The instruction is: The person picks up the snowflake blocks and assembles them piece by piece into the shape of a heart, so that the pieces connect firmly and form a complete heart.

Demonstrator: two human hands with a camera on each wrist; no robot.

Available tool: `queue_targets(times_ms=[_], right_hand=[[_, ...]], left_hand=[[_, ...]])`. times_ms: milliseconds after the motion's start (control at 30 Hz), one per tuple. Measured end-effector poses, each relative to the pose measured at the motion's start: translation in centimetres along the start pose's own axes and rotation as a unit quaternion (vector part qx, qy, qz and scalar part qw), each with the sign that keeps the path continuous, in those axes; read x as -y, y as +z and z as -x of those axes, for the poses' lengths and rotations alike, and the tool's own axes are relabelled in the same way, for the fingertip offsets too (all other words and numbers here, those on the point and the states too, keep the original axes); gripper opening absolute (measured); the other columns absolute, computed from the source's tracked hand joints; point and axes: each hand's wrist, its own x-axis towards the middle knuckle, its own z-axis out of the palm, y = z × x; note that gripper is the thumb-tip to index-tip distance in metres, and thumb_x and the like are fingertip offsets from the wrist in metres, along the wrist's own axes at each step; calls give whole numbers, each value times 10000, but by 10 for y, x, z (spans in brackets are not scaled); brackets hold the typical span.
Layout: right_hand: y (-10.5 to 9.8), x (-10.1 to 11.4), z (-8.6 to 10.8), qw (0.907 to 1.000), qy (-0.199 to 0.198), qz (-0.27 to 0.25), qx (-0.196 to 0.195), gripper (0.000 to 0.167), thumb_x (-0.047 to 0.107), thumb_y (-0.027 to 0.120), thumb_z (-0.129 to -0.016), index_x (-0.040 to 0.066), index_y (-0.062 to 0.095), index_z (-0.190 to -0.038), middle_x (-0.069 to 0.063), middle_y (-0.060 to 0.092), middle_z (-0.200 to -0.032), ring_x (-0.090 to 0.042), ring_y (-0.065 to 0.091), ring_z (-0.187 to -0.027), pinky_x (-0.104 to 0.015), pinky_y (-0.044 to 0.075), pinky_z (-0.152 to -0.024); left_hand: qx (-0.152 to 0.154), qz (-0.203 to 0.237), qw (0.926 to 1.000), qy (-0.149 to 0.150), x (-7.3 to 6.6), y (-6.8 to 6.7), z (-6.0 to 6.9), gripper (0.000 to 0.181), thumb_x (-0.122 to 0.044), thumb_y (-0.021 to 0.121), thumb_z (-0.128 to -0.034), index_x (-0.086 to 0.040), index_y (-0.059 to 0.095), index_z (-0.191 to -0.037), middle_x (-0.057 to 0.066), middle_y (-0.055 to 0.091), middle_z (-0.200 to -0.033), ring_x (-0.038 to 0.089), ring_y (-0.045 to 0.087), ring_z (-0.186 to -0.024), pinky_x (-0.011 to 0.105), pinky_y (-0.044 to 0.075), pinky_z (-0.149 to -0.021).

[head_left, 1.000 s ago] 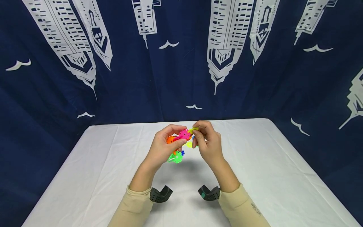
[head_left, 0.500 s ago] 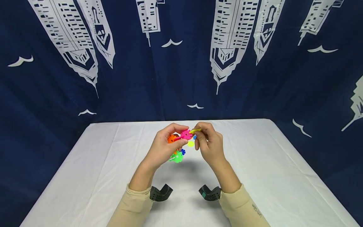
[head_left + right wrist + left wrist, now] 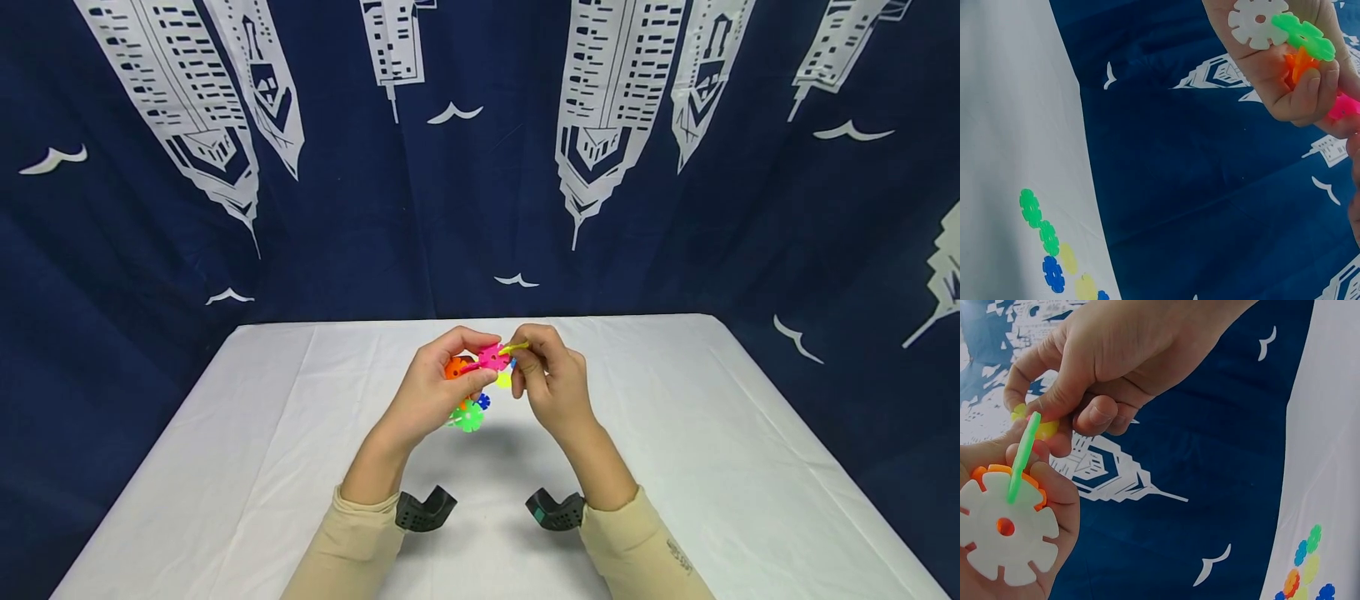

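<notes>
Head view: one cluster of notched discs, raised above the white table between two hands.

Left hand: thumb and fingers curled, gripping the pink disc. Orange disc against the same fingers; white disc and light green disc, set crosswise, on the palm side. Links partly hidden by fingers. Pink rim points rightward, presumably to give the other hand room.

Right hand: thumb and forefinger pinch a yellow disc, nearly edge-on, at the pink rim; whether slotted, cannot tell. Pinching one end seems to leave the other free for contact.

Loose stock, right wrist view: two green discs, blue disc, yellow discs, lying close together on the table, probably for easy reach.
</notes>
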Motion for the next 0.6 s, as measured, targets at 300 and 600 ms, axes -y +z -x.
queue_targets(times_ms=[300, 600], right_hand=[[-6, -5, 1, 9979, 444, -4, 468, 190, -80, 623, -910, 2, 505, -1034, -112, 637, -796, -83, 530, -476, -188, 483, -478], [-14, -9, -3, 9985, 474, -116, 246, 158, -111, 668, -872, 23, 622, -943, -114, 636, -1016, -135, 574, -593, -170, 508, -580]], left_hand=[[-163, 19, 9997, -187, 2, 0, 0, 353, -47, 734, -887, -86, 659, -1230, 125, 637, -1088, 214, 632, -669, 210, 563, -654], [156, 861, 9959, -248, 5, -5, -2, 264, -102, 567, -1009, 0, 631, -1243, 192, 638, -1105, 216, 707, -706, 279, 611, -685]])
